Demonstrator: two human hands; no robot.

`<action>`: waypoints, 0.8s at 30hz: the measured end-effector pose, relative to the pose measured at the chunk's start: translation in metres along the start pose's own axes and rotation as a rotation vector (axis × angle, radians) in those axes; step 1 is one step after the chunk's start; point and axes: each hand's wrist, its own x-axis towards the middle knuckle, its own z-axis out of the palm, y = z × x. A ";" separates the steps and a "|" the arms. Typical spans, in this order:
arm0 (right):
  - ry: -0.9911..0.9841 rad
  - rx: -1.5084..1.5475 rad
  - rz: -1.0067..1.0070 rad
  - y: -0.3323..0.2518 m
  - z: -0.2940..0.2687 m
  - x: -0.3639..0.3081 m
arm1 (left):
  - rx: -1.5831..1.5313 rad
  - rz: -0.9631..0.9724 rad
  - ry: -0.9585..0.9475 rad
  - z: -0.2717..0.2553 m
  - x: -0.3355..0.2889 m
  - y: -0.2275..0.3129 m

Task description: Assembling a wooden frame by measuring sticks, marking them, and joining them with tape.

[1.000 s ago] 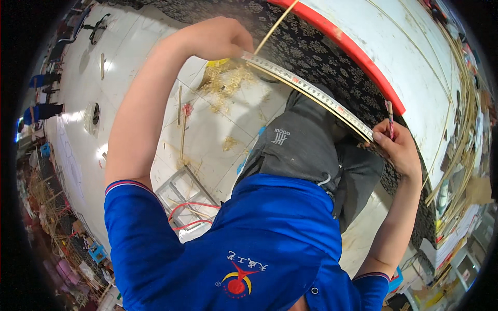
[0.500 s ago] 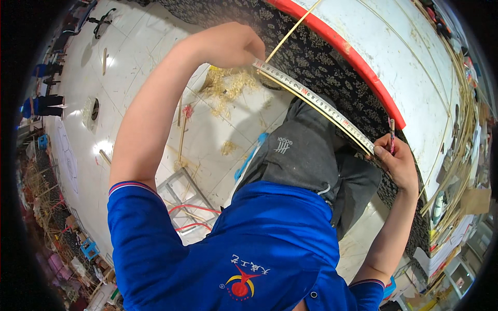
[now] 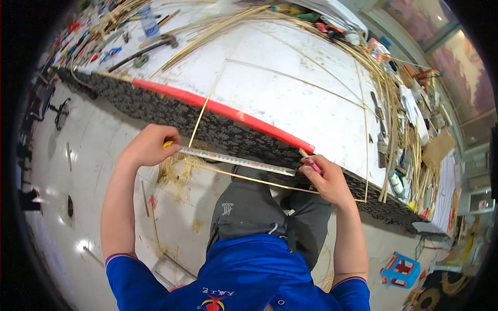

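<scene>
While left grip point(image 3: 162, 146) holds tape point(image 3: 233, 159), right grip point(image 3: 329, 180) clasps stick point(image 3: 310, 163).

A long white strip-shaped tape measure point(image 3: 236, 160) is stretched from the left grip point(image 3: 150, 147) toward the right grip point(image 3: 328, 179). Beyond both, a thin straw-coloured rectangular frame point(image 3: 200, 120) is extended over the white flat-topped bench point(image 3: 270, 103). Right of the right grip, a blue-and-red plastic stool point(image 3: 412, 270) is placed.

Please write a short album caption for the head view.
A tape measure stretches from the left grip toward the right grip, which holds a pink stick.
</scene>
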 end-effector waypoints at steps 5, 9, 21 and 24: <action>0.363 0.288 0.026 0.008 -0.038 -0.036 | -0.089 -0.068 0.045 -0.002 0.000 0.002; 0.536 0.153 0.130 0.051 -0.068 -0.058 | -0.226 -0.113 0.004 0.003 0.019 0.009; 0.563 -0.349 0.133 0.069 -0.126 0.001 | -0.148 -0.013 0.026 0.020 0.101 0.073; 0.525 -0.611 0.069 0.076 -0.149 0.076 | -0.123 0.100 0.164 0.029 0.133 0.089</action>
